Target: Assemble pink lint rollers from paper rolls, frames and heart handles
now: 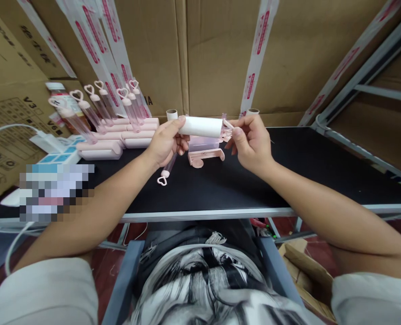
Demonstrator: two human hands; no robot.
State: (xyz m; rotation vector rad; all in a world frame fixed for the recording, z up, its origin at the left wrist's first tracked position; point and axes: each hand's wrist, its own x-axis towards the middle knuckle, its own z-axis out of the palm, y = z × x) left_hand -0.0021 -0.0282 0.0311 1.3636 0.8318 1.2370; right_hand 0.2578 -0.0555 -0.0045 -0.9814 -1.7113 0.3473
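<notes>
My left hand (168, 142) grips the left end of a white roll (202, 127), held level above the black table. At the roll's right end, my right hand (249, 142) pinches a pink part (228, 128) with a pale, partly see-through piece beside it. Beneath the roll lie a pink holder (206, 155), a round pink disc (197, 163) and a translucent lilac piece (203, 144). A clear tube with a pink heart-shaped end (162, 180) lies below my left hand, its far end hidden behind the fingers.
Several pink cases (100, 150) with heart-ended tubes (85, 108) stand at the back left, near a bottle (63, 101) and a power strip (61, 155). Two cardboard-core rolls (172, 114) stand at the back. Cardboard (220, 54) walls the black table (220, 194); a metal frame rises right.
</notes>
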